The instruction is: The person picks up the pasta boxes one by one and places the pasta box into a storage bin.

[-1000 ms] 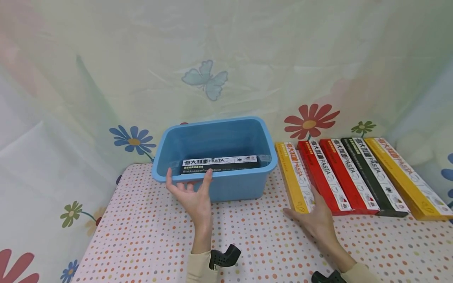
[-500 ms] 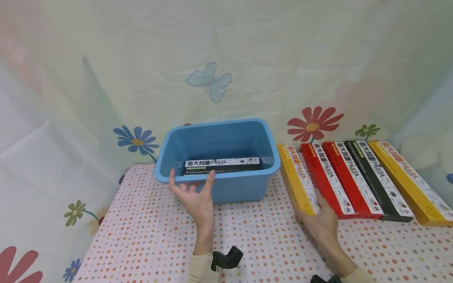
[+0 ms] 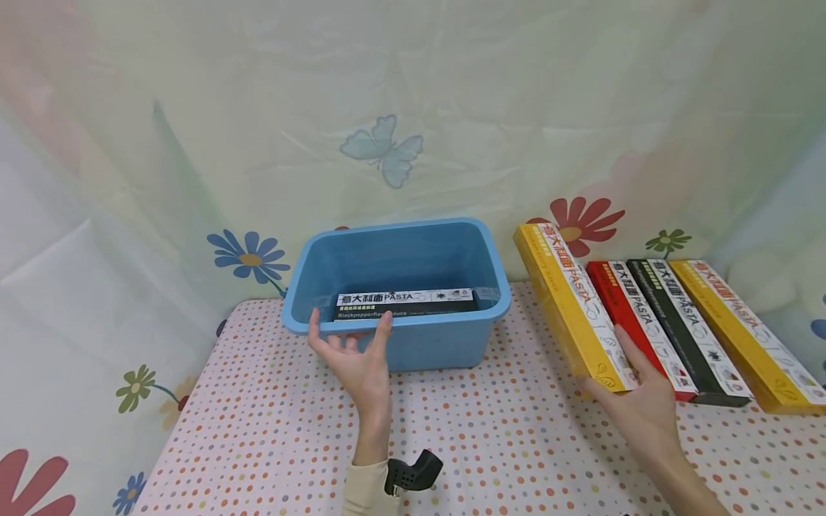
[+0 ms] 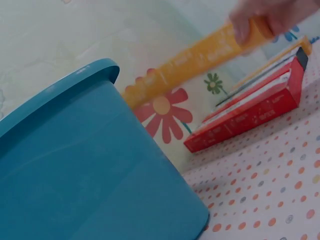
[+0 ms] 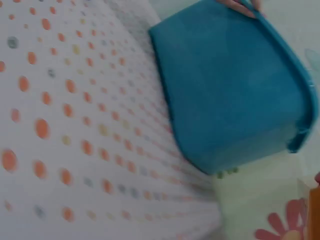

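My right hand (image 3: 645,416) grips the near end of a yellow pasta box (image 3: 564,308), raised at a slant right of the blue plastic bin (image 3: 445,337). In the left wrist view this yellow box (image 4: 195,60) hangs above the table, its far end passing behind the bin's edge. My left hand (image 3: 357,373) holds the bin's front rim, thumb and one finger showing over it and the others below. A black pasta box (image 3: 413,304) labelled black pepper lies lengthwise inside the bin.
To the right lie a red pasta box (image 3: 642,322), a black pasta box (image 3: 690,330) and another yellow pasta box (image 3: 748,337), side by side. A further red box (image 4: 250,117) shows in the left wrist view. A printed curtain (image 3: 258,143) hangs behind the spotted tablecloth (image 3: 477,444).
The right hand has lifted the yellow box off the table and moved it right and up, so it now covers the nearest red box in the head view. The left hand stays on the rim.
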The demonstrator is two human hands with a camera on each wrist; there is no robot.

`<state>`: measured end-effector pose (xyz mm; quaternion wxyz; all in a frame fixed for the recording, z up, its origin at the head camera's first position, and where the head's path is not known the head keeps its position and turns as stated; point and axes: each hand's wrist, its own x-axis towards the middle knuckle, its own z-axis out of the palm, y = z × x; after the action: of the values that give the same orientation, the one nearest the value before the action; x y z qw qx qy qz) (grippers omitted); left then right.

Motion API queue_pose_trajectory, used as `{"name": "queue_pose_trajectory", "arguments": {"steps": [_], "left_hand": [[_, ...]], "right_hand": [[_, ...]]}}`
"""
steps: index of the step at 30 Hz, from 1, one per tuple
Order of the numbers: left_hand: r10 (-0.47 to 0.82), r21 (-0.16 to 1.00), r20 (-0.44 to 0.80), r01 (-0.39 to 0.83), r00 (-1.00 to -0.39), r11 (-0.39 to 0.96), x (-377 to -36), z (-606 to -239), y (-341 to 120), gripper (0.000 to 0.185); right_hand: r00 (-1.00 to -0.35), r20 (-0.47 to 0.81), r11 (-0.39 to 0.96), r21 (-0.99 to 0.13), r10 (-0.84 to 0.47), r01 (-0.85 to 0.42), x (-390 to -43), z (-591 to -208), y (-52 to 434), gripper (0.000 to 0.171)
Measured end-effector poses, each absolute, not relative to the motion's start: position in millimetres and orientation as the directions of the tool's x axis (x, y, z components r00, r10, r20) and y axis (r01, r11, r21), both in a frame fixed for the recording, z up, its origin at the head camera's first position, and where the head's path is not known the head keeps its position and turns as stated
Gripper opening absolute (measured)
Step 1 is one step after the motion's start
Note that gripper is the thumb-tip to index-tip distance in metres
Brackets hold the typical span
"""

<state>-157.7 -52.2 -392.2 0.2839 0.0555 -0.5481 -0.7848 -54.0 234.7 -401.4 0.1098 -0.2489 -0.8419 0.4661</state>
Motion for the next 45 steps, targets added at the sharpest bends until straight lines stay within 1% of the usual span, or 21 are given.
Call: {"name": "queue_pose_trajectory", "arguments": {"steps": [3,7,12,15,19,22,26,30,35,40,45], "left_hand": [[-0.507,0.889,0.23,0.391,-0.831,-0.239,-157,-392,-53,0.099],[-0.506,0.889,0.235,0.394,-0.83,-0.234,-157,-392,-53,0.099],[-0.505,0.89,0.237,0.394,-0.83,-0.23,-158,-391,-53,0.099],[-0.502,0.892,0.224,0.383,-0.835,-0.24,-157,-392,-51,0.099],[-0.5,0.894,0.218,0.377,-0.838,-0.243,-156,-394,-51,0.099],[-0.502,0.891,0.228,0.387,-0.834,-0.238,-157,-394,-51,0.099],[-0.501,0.879,0.239,0.405,-0.832,-0.253,-158,-393,-51,0.1],[-0.505,0.87,0.241,0.415,-0.829,-0.266,-159,-394,-51,0.1],[-0.508,0.88,0.239,0.406,-0.828,-0.247,-159,-396,-51,0.1],[-0.502,0.869,0.251,0.421,-0.828,-0.26,-160,-397,-52,0.099],[-0.505,0.861,0.254,0.43,-0.825,-0.271,-161,-399,-52,0.098]], "right_hand": [[-0.884,0.069,0.524,-0.826,0.462,0.209,-52,-387,247,0.091],[-0.919,0.227,0.616,-0.788,0.321,0.021,-56,-367,261,0.089],[-0.946,0.305,0.644,-0.747,0.109,-0.167,-80,-338,259,0.093],[-0.948,0.317,0.662,-0.708,-0.015,-0.247,-101,-321,252,0.094],[-0.945,0.277,0.663,-0.677,-0.174,-0.321,-133,-304,237,0.092],[-0.926,0.239,0.647,-0.664,-0.293,-0.376,-153,-294,224,0.089],[-0.898,0.154,0.638,-0.655,-0.412,-0.405,-176,-285,206,0.086],[-0.874,0.031,0.643,-0.664,-0.486,-0.381,-199,-284,190,0.085],[-0.819,-0.06,0.64,-0.658,-0.571,-0.397,-222,-286,177,0.083],[-0.753,-0.121,0.628,-0.646,-0.646,-0.434,-238,-289,165,0.081],[-0.715,-0.137,0.606,-0.652,-0.686,-0.456,-250,-297,156,0.08]]}}
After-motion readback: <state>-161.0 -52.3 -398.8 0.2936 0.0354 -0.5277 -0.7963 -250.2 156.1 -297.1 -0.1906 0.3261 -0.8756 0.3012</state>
